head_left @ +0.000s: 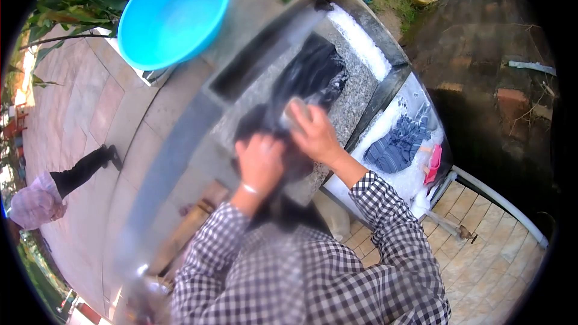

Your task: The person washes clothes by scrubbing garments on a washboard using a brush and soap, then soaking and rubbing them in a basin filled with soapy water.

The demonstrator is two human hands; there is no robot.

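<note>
A wet black garment [310, 75] lies spread over the speckled stone slab [355, 93] of a wash trough. My right hand [316, 135] is closed round a small scrubbing brush [295, 114] with a pale brown back, and it presses on the cloth. The brush's underside is hidden. Beside it, nearer my body, my left hand [262, 159] bears down on the garment's lower part with fingers curled into the fabric. That lower part is blurred.
Right of the slab, a basin [385, 78] with suds holds a blue striped cloth [397, 144] and a pink item [432, 164]. A tap [465, 234] sits below it. A blue tub [174, 15] stands upper left. A person [39, 201] is on the paving at left.
</note>
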